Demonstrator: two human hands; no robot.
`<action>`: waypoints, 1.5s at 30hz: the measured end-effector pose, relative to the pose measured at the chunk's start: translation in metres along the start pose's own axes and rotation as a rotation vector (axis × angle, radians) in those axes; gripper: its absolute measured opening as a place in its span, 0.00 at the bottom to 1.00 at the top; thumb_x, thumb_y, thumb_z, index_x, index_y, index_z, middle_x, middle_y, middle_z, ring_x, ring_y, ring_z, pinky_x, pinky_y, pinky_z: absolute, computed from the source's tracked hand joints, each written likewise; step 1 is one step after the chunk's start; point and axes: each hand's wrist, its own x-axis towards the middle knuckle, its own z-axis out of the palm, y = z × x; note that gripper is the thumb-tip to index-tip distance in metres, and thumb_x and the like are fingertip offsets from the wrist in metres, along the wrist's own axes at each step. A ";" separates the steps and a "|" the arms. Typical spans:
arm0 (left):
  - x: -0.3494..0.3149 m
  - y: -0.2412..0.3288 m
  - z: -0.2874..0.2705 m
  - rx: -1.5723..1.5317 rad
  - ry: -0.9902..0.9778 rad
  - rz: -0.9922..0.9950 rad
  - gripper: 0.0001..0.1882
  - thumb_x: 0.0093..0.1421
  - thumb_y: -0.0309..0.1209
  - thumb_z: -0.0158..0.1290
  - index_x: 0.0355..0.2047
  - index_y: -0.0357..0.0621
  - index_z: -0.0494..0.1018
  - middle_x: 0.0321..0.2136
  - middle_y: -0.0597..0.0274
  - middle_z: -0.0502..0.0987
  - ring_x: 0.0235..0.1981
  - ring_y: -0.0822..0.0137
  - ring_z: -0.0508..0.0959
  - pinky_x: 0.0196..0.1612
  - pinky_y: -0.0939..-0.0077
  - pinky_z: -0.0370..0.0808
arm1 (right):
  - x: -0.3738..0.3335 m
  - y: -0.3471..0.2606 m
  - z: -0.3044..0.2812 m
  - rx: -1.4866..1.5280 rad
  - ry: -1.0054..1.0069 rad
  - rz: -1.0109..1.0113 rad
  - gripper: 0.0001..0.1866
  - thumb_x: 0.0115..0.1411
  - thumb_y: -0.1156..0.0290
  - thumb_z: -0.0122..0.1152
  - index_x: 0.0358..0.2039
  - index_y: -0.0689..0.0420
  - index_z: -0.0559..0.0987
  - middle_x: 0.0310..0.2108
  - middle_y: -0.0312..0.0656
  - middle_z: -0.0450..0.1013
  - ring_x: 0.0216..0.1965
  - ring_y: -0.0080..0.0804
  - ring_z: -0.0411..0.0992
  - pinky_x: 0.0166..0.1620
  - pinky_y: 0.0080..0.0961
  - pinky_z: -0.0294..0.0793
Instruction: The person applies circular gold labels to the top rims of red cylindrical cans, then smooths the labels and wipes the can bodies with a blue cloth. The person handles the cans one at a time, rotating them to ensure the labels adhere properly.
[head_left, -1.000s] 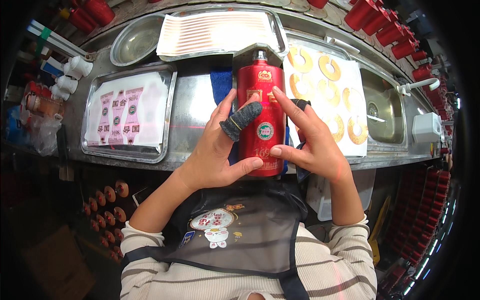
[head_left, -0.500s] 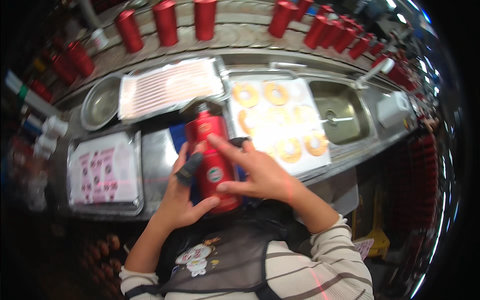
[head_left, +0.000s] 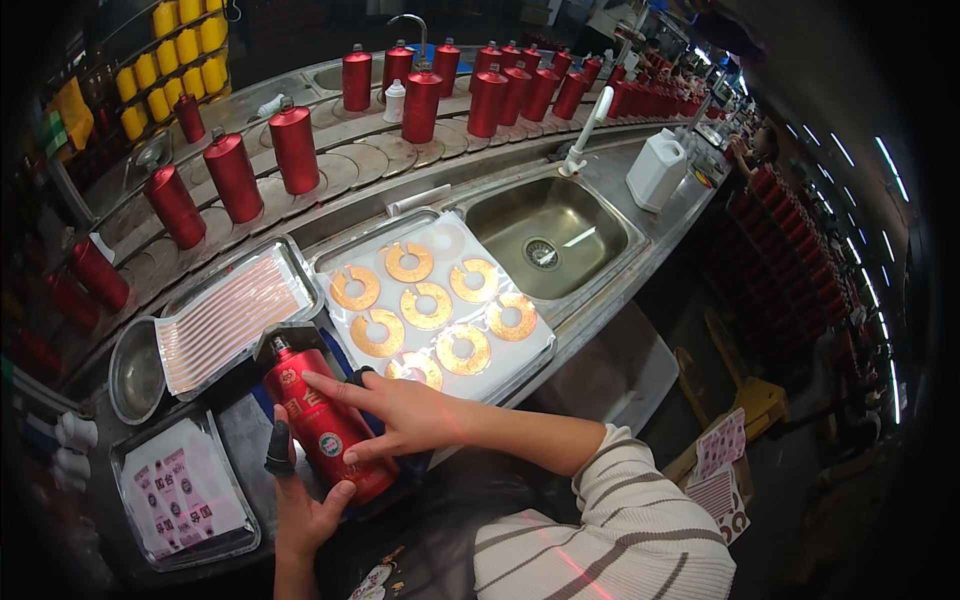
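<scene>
A red metallic bottle (head_left: 335,432), with a round emblem and gold marks on its front, lies tilted on its back, neck pointing away from me. Under its neck is a dark angular support (head_left: 300,336); blue cloth shows beside it. My right hand (head_left: 405,415) reaches across from the right, index fingertip and thumb spread on the bottle's front. A black finger cot covers another of its fingers. On the bottle's left, my left hand (head_left: 305,515) is open, with a finger in a black cot raised apart from the bottle and the thumb at its base.
A tray of gold ring-shaped stickers (head_left: 428,306) lies beside a sink (head_left: 545,235). Left of it are a tray of striped strips (head_left: 235,320), a metal bowl (head_left: 138,368) and a tray of printed labels (head_left: 180,490). Red bottles (head_left: 292,150) line the conveyor behind; a white jug (head_left: 657,172) stands right.
The view has turned, so the bench now slants and more conveyor shows. My left hand's cot-covered finger has come away from the bottle's side. My right fingers stay on the bottle's front.
</scene>
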 end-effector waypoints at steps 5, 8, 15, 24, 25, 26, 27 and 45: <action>-0.009 0.006 0.020 -0.295 0.055 -0.183 0.62 0.53 0.39 0.68 0.74 0.36 0.36 0.74 0.43 0.45 0.74 0.51 0.52 0.73 0.57 0.50 | 0.014 0.066 0.006 0.627 0.447 0.207 0.32 0.67 0.50 0.61 0.64 0.56 0.71 0.32 0.41 0.78 0.31 0.28 0.74 0.40 0.26 0.74; -0.018 0.007 0.032 -0.406 0.079 -0.286 0.64 0.51 0.33 0.69 0.74 0.36 0.34 0.73 0.46 0.46 0.72 0.53 0.55 0.72 0.58 0.55 | 0.015 0.069 -0.021 1.301 0.587 0.490 0.15 0.70 0.63 0.56 0.47 0.60 0.81 0.35 0.39 0.78 0.36 0.23 0.77 0.41 0.20 0.77; -0.015 0.008 0.041 -0.405 0.117 -0.262 0.64 0.50 0.28 0.69 0.74 0.36 0.32 0.73 0.46 0.47 0.70 0.55 0.58 0.70 0.59 0.60 | -0.011 -0.018 -0.007 0.534 0.452 -0.178 0.23 0.58 0.80 0.64 0.54 0.57 0.73 0.45 0.41 0.73 0.44 0.28 0.74 0.48 0.24 0.74; -0.011 0.012 0.033 -0.201 0.059 -0.196 0.67 0.52 0.35 0.71 0.73 0.35 0.29 0.72 0.40 0.44 0.73 0.51 0.54 0.72 0.57 0.55 | 0.055 -0.036 -0.011 -0.177 0.216 -0.643 0.20 0.52 0.79 0.68 0.47 0.58 0.76 0.31 0.47 0.73 0.33 0.47 0.76 0.35 0.39 0.75; -0.008 0.014 0.031 -0.232 0.063 -0.202 0.66 0.52 0.34 0.71 0.73 0.36 0.29 0.72 0.40 0.44 0.73 0.51 0.54 0.72 0.57 0.55 | 0.082 -0.028 -0.017 -0.165 0.315 -0.676 0.19 0.52 0.79 0.68 0.46 0.59 0.77 0.32 0.48 0.74 0.34 0.47 0.76 0.37 0.38 0.76; -0.004 0.017 0.031 -0.273 0.063 -0.202 0.66 0.52 0.33 0.70 0.73 0.36 0.29 0.72 0.40 0.44 0.73 0.51 0.54 0.72 0.57 0.56 | 0.104 -0.021 -0.022 -0.161 0.415 -0.698 0.18 0.52 0.80 0.68 0.44 0.60 0.78 0.33 0.49 0.76 0.36 0.47 0.77 0.39 0.37 0.77; -0.005 0.017 0.030 -0.286 0.070 -0.225 0.67 0.51 0.34 0.71 0.73 0.37 0.28 0.72 0.40 0.44 0.72 0.51 0.54 0.71 0.58 0.57 | 0.117 -0.020 -0.029 -0.164 0.429 -0.651 0.17 0.53 0.80 0.68 0.44 0.61 0.78 0.34 0.49 0.77 0.37 0.45 0.78 0.40 0.34 0.78; -0.001 0.018 0.029 -0.292 0.059 -0.201 0.66 0.52 0.33 0.71 0.73 0.38 0.28 0.71 0.39 0.47 0.71 0.51 0.56 0.70 0.59 0.60 | 0.068 -0.020 -0.016 -0.104 0.520 -0.533 0.14 0.54 0.83 0.69 0.42 0.61 0.80 0.33 0.44 0.78 0.36 0.38 0.79 0.38 0.27 0.77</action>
